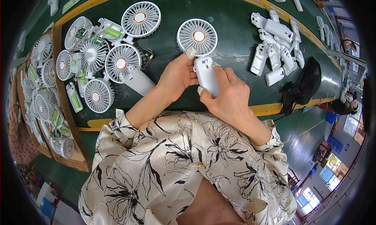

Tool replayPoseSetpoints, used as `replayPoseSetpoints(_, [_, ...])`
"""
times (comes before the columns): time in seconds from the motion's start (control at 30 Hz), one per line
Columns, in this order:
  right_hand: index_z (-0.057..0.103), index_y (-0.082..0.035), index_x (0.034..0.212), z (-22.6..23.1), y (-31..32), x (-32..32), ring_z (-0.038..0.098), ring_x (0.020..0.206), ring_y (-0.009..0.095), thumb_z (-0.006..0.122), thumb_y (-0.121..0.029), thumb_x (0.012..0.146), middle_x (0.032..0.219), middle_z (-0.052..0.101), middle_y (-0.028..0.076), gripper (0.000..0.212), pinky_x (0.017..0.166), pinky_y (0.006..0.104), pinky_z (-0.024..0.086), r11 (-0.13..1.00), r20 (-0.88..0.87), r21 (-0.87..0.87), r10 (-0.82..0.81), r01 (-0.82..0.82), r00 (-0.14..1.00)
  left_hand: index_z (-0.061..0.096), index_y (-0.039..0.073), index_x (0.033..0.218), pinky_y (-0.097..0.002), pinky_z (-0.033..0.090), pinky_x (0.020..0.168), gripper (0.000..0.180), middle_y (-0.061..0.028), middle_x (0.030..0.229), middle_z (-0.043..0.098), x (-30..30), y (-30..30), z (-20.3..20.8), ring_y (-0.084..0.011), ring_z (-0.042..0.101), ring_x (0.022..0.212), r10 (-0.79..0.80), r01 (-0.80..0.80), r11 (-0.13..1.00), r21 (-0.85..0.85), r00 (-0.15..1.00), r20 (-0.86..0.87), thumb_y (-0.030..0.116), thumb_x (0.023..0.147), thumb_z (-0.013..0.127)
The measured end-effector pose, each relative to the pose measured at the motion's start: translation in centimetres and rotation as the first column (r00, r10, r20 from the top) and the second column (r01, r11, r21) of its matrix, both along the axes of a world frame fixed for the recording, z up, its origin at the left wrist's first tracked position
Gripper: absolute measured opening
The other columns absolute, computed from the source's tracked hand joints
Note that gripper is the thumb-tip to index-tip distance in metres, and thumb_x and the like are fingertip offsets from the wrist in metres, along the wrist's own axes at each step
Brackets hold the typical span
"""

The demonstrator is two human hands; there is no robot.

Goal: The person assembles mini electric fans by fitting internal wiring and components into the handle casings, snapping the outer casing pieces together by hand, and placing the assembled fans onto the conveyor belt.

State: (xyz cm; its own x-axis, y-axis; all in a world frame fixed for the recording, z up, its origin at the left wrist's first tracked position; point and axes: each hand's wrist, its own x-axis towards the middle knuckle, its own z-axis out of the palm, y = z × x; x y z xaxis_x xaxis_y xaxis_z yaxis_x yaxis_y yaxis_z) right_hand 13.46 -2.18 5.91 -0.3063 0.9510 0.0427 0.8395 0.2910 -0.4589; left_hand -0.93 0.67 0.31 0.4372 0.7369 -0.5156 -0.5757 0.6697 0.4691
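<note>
A white handheld fan (197, 36) with an orange ring at its hub lies in front of me, its head pointing away. My right hand (231, 92) grips the lower part of its white handle (208, 78), thumb on one side and fingers on the other. At the neck, just below the fan head, my left hand (178, 76) holds the fan from the left side. White coverings wrap the left thumb tip and a right fingertip. A small display window and an orange button show near the handle's top.
Several fans with open handles, green batteries and circuit boards (94, 54) lie at the left. Beyond them stands a cardboard box (74, 146) of more fans. White handle shells (274, 48) are piled at the right, near a black bag (307, 84). Yellow edging borders the green table (235, 13).
</note>
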Motion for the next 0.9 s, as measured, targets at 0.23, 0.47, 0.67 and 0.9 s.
replayPoseSetpoints(0.23, [0.051, 0.007, 0.09, -0.5, 0.3, 0.0, 0.055, 0.062, 0.028, 0.065, -0.015, 0.058, 0.073, 0.048, 0.014, 0.042, 0.048, 0.0358, 0.045, 0.999, 0.019, 0.005, 0.032, -0.032, 0.999, 0.047, 0.002, 0.109, -0.0352, 0.045, 0.079, 0.045, -0.0102, 0.104, 0.055, 0.1, 0.0, -0.1, -0.0208, 0.056, 0.091, 0.013, -0.013, 1.0, 0.01, 1.0, 0.009, 0.04, 0.087, 0.039])
replayPoseSetpoints(0.47, [0.052, 0.005, 0.091, -0.9, 0.5, 0.1, 0.055, 0.058, 0.028, 0.065, -0.015, 0.057, 0.072, 0.05, 0.013, 0.042, 0.048, 0.0362, 0.046, 0.998, 0.023, 0.057, 0.038, -0.039, 0.999, 0.049, 0.0, 0.106, -0.032, 0.047, 0.075, 0.036, -0.0093, 0.099, 0.056, 0.6, 0.3, 0.0, -0.0179, 0.057, 0.086, -0.005, -0.001, 0.998, -0.063, 0.995, -0.098, 0.03, 0.086, 0.047])
replayPoseSetpoints(0.67, [0.052, 0.004, 0.092, -0.8, 0.5, 0.1, 0.055, 0.058, 0.027, 0.065, -0.016, 0.058, 0.072, 0.05, 0.011, 0.042, 0.048, 0.0358, 0.045, 0.996, 0.051, 0.072, 0.054, -0.057, 0.997, 0.055, -0.003, 0.097, -0.0313, 0.049, 0.071, 0.024, -0.0091, 0.091, 0.059, 1.1, 0.3, -0.1, -0.0167, 0.059, 0.079, 0.02, -0.032, 0.998, -0.052, 0.977, -0.211, 0.016, 0.082, 0.055])
replayPoseSetpoints(0.9, [0.055, 0.003, 0.091, -1.3, -0.3, 1.6, 0.056, 0.056, 0.023, 0.068, -0.024, 0.063, 0.07, 0.056, 0.012, 0.041, 0.046, 0.0319, 0.044, 0.99, -0.146, -0.097, -0.115, 0.101, 0.983, 0.054, -0.004, 0.099, -0.0335, 0.049, 0.075, 0.025, -0.0131, 0.094, 0.06, 0.8, 0.6, -0.8, -0.0191, 0.06, 0.083, 0.035, -0.046, 0.997, -0.061, 0.985, -0.167, 0.015, 0.082, 0.053])
